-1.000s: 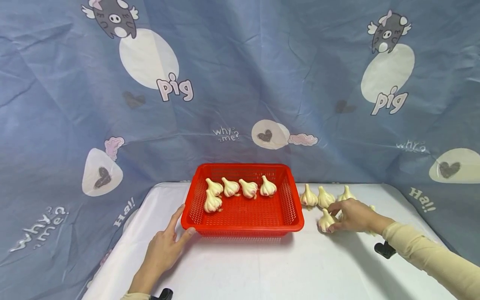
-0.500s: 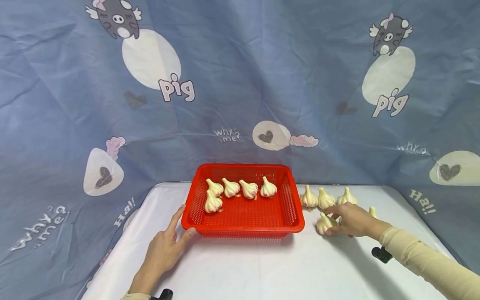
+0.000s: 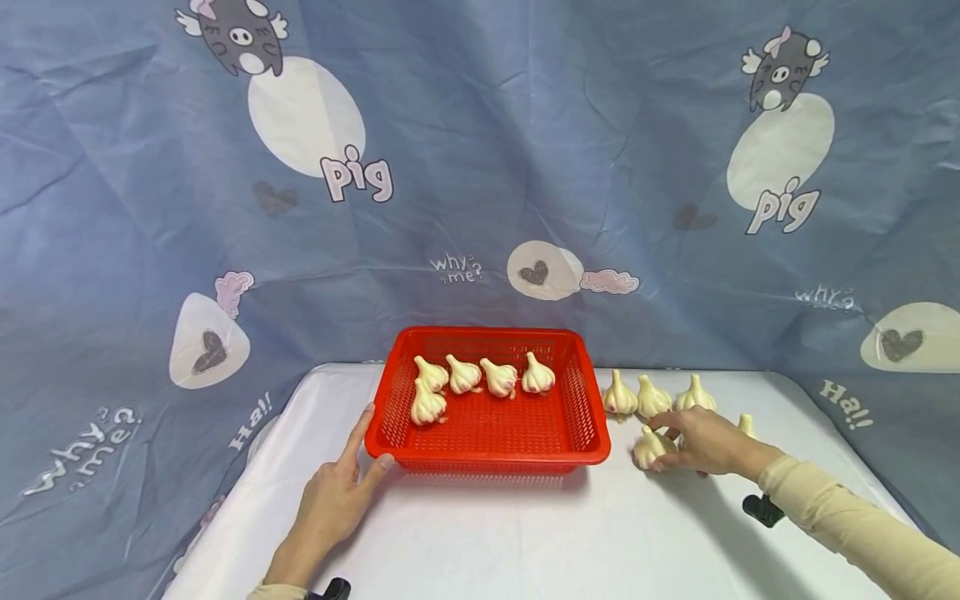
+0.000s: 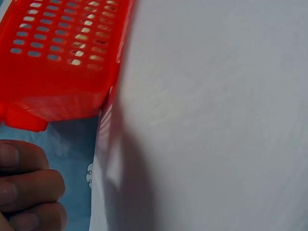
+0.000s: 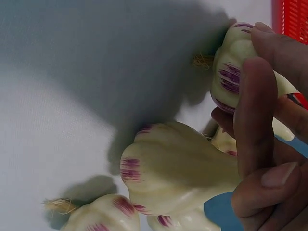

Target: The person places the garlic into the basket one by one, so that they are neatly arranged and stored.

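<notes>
With thumb and fingers, my right hand (image 3: 708,443) pinches a garlic bulb (image 3: 649,451) just right of the red plastic basket (image 3: 487,457). In the right wrist view the held garlic bulb (image 5: 227,79) shows purple streaks and a rooty tuft; its neck points away, partly behind the fingers (image 5: 257,115). My left hand (image 3: 332,504) rests at the basket's front left corner, index finger straight along the side and thumb at the front. Below the basket wall (image 4: 62,86), the left wrist view shows its other fingers (image 4: 33,187) bent. Several garlic bulbs (image 3: 501,379) lie inside the basket, mostly along its back.
Right of the basket, more garlic bulbs stand on the white tablecloth (image 3: 525,533), including one by its corner (image 3: 619,395). Another garlic bulb (image 3: 746,425) is partly hidden behind my right hand. A blue printed curtain (image 3: 465,167) hangs close behind the table.
My right hand and the pinched garlic bulb have shifted slightly toward the table's front. The left hand and the basket have stayed in place.
</notes>
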The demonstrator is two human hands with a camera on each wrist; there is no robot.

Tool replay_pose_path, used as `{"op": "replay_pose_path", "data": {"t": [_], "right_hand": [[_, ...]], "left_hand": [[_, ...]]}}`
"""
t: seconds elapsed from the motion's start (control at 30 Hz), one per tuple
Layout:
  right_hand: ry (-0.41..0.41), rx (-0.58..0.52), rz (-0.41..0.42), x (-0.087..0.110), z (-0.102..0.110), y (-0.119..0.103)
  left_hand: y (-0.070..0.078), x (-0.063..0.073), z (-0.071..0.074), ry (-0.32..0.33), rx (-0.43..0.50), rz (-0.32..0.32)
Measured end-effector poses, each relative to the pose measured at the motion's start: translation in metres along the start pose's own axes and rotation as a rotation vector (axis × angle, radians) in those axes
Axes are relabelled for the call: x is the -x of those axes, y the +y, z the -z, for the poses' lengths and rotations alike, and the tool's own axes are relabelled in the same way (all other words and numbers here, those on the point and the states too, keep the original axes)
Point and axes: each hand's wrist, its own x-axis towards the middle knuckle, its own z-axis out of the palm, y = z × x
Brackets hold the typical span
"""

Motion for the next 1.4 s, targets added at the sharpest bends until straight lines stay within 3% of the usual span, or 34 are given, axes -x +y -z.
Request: {"op": "replay_pose_path", "data": {"t": [0.17, 0.5, 0.77, 1.03, 1.4], "right_hand": [[-0.007, -0.047, -0.016, 0.002, -0.001, -0.002], [-0.007, -0.078, 0.032, 0.000, 0.001, -0.004], [0.115, 0.065, 0.088, -0.012, 0.029, -0.010], [0.112, -0.022, 0.037, -0.028, 0.060, -0.022], [0.125, -0.006, 0.057, -0.045, 0.067, -0.032]], "left_hand": [[0.000, 0.000, -0.001, 0.005, -0.001, -0.004], [-0.002, 0.000, -0.001, -0.006, 0.017, 0.009], [-0.003, -0.001, -0.004, -0.009, 0.045, 0.009], [-0.005, -0.002, -0.003, 0.016, 0.050, -0.011], [-0.004, -0.001, -0.003, 0.012, 0.057, -0.008]]}}
